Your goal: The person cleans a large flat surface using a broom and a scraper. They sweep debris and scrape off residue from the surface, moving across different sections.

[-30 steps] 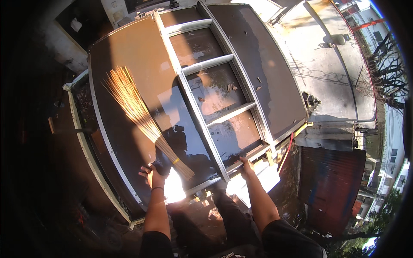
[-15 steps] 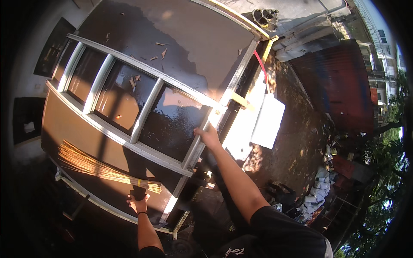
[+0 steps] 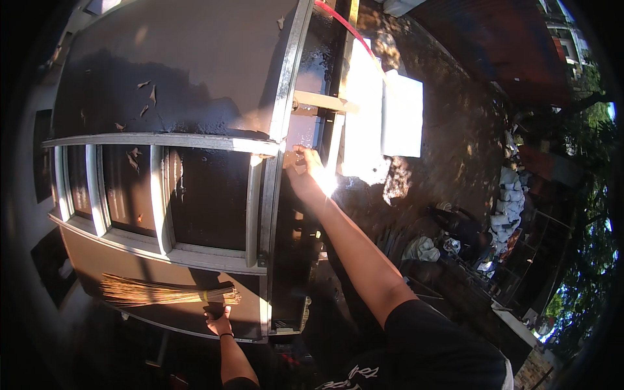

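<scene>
My left hand (image 3: pixel 218 322) grips the bound end of a straw broom (image 3: pixel 162 293), whose bristles lie to the left across a wet dark roof panel (image 3: pixel 175 71). My right hand (image 3: pixel 304 170) reaches forward and holds the edge of a pale metal ladder-like frame (image 3: pixel 260 214) lying across the panel, near a short wooden crosspiece (image 3: pixel 318 101). Sun glare hides part of the right hand's fingers.
A white flat sheet (image 3: pixel 402 117) lies on wet ground to the right. A red hose or rod (image 3: pixel 344 25) runs along the panel's edge. Piled sacks and clutter (image 3: pixel 507 208) stand far right, with trees beyond. Dry leaves dot the panel.
The view has swung left and turned. My right arm has stretched further forward along the frame's edge. The broom in my left hand now lies flatter, bristles pointing left.
</scene>
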Demonstrator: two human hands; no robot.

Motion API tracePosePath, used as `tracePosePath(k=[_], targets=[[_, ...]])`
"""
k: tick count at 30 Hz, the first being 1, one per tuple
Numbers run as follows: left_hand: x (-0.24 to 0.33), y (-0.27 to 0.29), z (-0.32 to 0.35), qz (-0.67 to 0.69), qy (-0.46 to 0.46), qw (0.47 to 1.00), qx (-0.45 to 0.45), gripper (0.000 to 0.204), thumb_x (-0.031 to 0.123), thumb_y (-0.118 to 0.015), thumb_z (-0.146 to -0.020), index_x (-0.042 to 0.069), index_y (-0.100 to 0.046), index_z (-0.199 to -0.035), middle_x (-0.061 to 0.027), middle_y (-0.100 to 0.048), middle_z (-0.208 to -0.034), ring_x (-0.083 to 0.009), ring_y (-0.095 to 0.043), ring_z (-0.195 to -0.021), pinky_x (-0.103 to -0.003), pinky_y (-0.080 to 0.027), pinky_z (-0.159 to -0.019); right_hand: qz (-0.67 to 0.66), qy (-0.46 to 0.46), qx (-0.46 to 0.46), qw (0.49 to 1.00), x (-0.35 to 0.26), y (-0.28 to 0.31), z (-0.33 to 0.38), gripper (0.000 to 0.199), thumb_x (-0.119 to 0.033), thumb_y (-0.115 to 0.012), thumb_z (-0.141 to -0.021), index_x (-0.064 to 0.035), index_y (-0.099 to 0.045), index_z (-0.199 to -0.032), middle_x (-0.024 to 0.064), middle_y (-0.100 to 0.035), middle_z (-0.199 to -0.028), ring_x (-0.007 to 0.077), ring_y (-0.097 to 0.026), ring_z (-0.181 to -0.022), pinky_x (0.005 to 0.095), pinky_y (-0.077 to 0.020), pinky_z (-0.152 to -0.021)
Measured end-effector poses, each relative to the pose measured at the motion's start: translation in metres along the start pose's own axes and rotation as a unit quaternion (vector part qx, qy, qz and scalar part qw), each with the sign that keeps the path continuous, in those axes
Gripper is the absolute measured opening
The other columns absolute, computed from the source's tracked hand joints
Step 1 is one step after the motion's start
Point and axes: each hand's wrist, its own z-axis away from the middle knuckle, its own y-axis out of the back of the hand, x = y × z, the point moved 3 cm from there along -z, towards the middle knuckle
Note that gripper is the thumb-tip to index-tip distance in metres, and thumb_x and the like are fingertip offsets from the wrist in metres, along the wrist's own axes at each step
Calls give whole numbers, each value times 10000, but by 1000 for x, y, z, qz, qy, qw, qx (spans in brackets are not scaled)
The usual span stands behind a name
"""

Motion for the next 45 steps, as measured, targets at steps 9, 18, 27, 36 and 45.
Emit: tracePosePath(k=[9, 18, 27, 36, 45], targets=[[-19, -11, -14, 41, -38, 998, 13, 1158, 462, -1004, -550, -86, -504, -1440, -274, -665, -1215, -359, -684, -1122, -420, -566, -963, 66, 50, -129, 988, -1, -15, -24, 591, -319, -779, -866, -167, -554, -1391, 157, -358, -1526, 399, -577, -1275, 460, -492, -1085], [-13, -17, -11, 94, -50, 994, 14, 891, 370, -991, -619, -67, -625, -1303, -237, -711, -1128, -335, -712, -1035, -427, -582, -901, 169, 84, -43, 981, 11, -26, -33, 404, -326, -736, -911, -172, -616, -1265, 170, -420, -1412, 382, -651, -1094, 471, -542, -990], [13, -4, 6, 219, -54, 974, 1, 500, 155, -975, -657, -38, -721, -1043, -120, -779, -1005, -187, -726, -898, -354, -580, -828, 131, 90, -217, 963, -5, 0, -41, 409, -321, -652, -914, -110, -708, -1261, 195, -555, -1321, 317, -441, -1324, 416, -396, -1149], [23, 3, 14, 151, -70, 986, 21, 567, 233, -996, -608, -30, -716, -1024, -151, -781, -997, -239, -751, -880, -379, -586, -808, 107, 98, -134, 980, 13, -10, -30, 415, -456, -733, -891, -140, -744, -1159, 177, -705, -1204, 377, -466, -1415, 417, -397, -1166], [19, 4, 10, 56, -79, 995, 6, 675, 291, -980, -629, -46, -702, -1144, -209, -767, -1032, -314, -756, -952, -403, -583, -850, 125, 174, 0, 977, -9, -17, -9, 318, -322, -614, -976, -21, -705, -925, 130, -670, -772, 279, -652, -692, 367, -526, -707]])
